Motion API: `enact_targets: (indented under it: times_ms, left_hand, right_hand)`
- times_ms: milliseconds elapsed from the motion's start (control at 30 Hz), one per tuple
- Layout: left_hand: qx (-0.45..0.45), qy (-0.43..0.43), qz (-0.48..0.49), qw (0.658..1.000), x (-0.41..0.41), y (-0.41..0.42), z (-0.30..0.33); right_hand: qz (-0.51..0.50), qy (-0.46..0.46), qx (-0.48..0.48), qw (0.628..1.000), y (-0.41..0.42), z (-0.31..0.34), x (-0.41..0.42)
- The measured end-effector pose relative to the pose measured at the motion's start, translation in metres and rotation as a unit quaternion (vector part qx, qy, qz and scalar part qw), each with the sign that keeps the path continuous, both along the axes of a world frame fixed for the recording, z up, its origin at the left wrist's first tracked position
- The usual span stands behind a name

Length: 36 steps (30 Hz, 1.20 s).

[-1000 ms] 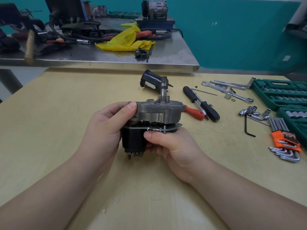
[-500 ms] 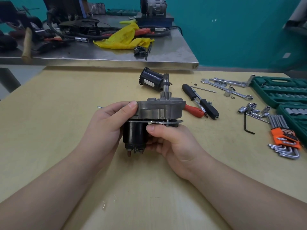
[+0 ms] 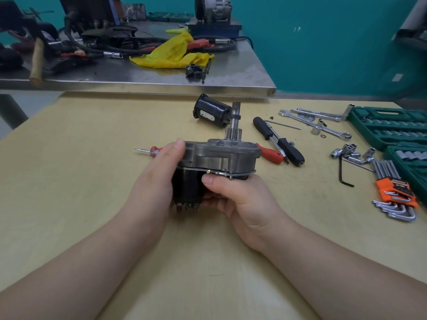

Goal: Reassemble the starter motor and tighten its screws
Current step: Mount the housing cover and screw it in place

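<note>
The left hand (image 3: 159, 179) hides the starter motor's (image 3: 219, 155) left side.

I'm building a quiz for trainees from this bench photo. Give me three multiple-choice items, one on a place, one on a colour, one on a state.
1. Where does the loose black cylindrical motor can lie?
A. on the steel bench
B. on the wooden table behind the held assembly
C. in the green case

2. What colour is the holder of the hex key set?
A. orange
B. blue
C. white

3. How is the grey cast-metal starter housing supported?
A. lying on the table untouched
B. clamped in a vise
C. gripped by both hands

Answers: 1 B, it rests on the wooden table beyond the housing. 2 A, the clip is orange. 3 C, the left hand and right hand wrap around it.
</note>
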<state>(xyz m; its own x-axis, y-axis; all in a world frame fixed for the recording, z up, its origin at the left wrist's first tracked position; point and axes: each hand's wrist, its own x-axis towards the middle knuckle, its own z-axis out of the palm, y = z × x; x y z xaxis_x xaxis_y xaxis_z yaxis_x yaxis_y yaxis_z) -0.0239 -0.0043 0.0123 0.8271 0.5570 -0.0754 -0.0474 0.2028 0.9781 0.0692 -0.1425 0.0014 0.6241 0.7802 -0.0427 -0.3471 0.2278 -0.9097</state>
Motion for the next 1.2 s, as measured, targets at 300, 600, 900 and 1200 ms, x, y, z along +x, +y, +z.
enact_targets:
  times_ms: [300, 600, 900, 1200]
  left_hand:
    - [-0.070, -0.024, 0.091, 0.993, 0.008, -0.016, -0.001]
    - [0.005, -0.068, 0.166, 0.984, -0.003, 0.010, 0.007]
    - [0.112, -0.095, 0.127, 0.981, -0.007, 0.012, 0.005]
    - [0.148, -0.099, 0.167, 0.970, -0.005, 0.012, 0.003]
  right_hand:
    - [0.024, -0.082, -0.020, 0.996, 0.000, -0.001, -0.001]
    - [0.212, 0.066, 0.027, 0.975, -0.010, 0.019, 0.007]
    - [0.172, 0.089, 0.011, 0.981, -0.010, 0.021, 0.000]
    - [0.170, 0.088, 0.060, 0.980, -0.012, 0.018, -0.003]
